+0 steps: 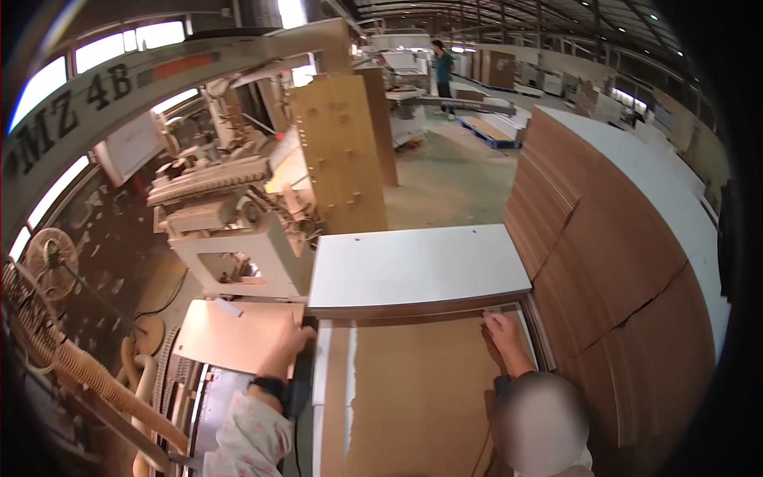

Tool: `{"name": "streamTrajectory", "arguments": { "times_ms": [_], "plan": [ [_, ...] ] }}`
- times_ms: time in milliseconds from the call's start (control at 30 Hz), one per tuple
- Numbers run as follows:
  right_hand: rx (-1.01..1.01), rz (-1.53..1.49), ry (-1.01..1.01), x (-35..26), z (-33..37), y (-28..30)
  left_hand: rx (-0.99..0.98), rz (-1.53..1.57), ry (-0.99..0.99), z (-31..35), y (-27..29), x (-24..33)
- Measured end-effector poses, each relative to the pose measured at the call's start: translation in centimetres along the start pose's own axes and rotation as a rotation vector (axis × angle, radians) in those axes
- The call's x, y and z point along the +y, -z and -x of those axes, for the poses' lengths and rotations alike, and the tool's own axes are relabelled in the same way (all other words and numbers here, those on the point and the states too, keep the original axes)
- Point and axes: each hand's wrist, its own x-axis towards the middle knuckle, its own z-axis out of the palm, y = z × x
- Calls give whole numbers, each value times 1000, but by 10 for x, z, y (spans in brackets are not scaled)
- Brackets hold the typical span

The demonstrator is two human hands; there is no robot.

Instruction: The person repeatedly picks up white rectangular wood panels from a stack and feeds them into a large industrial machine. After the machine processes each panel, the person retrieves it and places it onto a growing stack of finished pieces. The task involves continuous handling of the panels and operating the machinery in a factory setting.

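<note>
My left hand (296, 339) is over the right edge of a tan board (230, 327) on the machine bed, left of the stack. Its fingers are smeared and partly turned away. My right hand (502, 330) is at the far right corner of a brown sheet (421, 389), its fingers bent together near the front edge of a white panel stack (421, 266). What those fingers hold, if anything, is too small to tell. The white top panel has two small dark marks near its far edge. A grey blurred patch (544, 425) hides part of my right forearm.
Tall stacks of brown-edged panels (620, 302) stand close on the right. At left are a dusty machine (230, 215), ribbed hoses (103, 381) and a fan (52, 254). A yellow upright board (338, 151) stands ahead. Another person (443, 71) stands far off near a blue pallet (489, 135).
</note>
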Motion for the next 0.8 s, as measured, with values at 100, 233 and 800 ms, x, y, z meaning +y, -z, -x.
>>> {"name": "streamTrajectory", "arguments": {
  "times_ms": [100, 233, 800],
  "plan": [
    [-90, -134, -169, -26, 39, 32, 399, 552, 190, 117, -11, -5],
    [-135, -547, -280, -168, 141, 35, 537, 572, 441, 326, 22, -70],
    [-1897, -938, -892, -512, 639, -175, 683, 722, 1094, 1001, -159, -176]
  ]
}}
